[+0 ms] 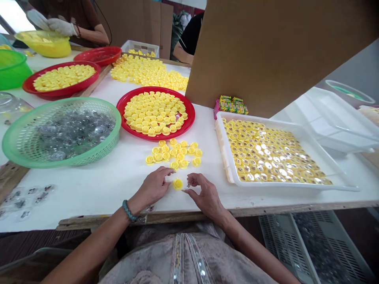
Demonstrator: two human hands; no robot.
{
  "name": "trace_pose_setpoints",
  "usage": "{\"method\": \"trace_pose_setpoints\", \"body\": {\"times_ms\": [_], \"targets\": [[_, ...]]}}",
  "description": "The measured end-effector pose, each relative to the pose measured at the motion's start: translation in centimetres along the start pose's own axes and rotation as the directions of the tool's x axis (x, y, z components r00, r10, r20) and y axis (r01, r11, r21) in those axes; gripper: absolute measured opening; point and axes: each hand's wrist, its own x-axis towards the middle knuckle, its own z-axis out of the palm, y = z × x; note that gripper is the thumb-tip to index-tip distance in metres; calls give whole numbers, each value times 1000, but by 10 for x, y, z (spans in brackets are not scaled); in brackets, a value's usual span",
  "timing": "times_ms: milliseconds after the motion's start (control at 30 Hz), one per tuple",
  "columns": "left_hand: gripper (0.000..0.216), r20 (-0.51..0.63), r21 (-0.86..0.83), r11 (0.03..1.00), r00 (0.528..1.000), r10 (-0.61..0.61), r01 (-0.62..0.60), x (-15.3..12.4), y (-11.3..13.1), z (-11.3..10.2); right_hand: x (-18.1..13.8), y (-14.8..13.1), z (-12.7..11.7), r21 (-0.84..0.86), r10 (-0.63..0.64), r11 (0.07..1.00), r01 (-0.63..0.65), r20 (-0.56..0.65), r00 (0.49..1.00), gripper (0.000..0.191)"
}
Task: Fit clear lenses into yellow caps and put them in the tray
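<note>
A small yellow cup-shaped plastic piece (177, 184) lies on the white table between my two hands. Just left of it is my left hand (155, 184), its thumb and forefinger parted and nothing visible in them. My right hand (207, 196) is curled at the right of the piece, thumb and forefinger around a small clear plastic piece (188, 183), partly hidden by the fingers. More yellow cup-shaped pieces (177, 151) lie loose beyond my hands. Behind them, a red round tray (189, 125) holds many of the same kind.
On the left stands a green basket (112, 148) of clear plastic pieces; several clear discs (25, 201) lie nearer. At right, a white tray (232, 173) holds rows of covered yellow pieces. A cardboard panel (251, 59) rises behind. A co-worker's gloved hands (60, 27) are at far left.
</note>
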Motion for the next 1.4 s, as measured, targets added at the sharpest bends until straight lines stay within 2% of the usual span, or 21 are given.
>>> {"method": "trace_pose_setpoints", "body": {"times_ms": [67,133,333,500,700,833,1000,1100,1167,1267,1400], "targets": [[42,77,-63,993,992,104,-99,4,-5,1,0,1,0,-30,-13,999,14,20,1000,33],[36,104,-116,988,988,114,-102,7,-7,6,0,1,0,-44,-14,999,15,42,999,30],[21,36,-165,986,999,11,-5,8,-1,21,4,1,3,-127,-2,992,14,94,996,26],[18,24,-171,985,999,22,-18,9,2,24,15,3,4,-152,-56,985,78,145,988,23],[20,21,-197,979,999,-50,53,15,2,22,31,2,-5,-103,-112,984,147,288,951,25],[17,44,-270,953,990,-132,139,15,2,24,35,2,-7,-158,-143,965,209,352,925,22],[14,79,-386,893,972,-220,233,12,-1,25,30,0,-1,-276,-102,940,200,330,939,19],[13,139,-461,851,968,-211,252,12,-2,26,29,-1,2,-279,-79,944,174,321,944,17],[21,150,-508,821,965,-213,260,13,-2,29,31,-1,2,-272,-71,948,163,319,945,16],[35,180,-602,726,942,-282,332,15,-1,36,34,0,1,-237,-58,961,142,329,943,16],[36,240,-693,595,908,-343,408,16,0,43,32,4,2,-174,-66,977,127,321,945,22]]}}
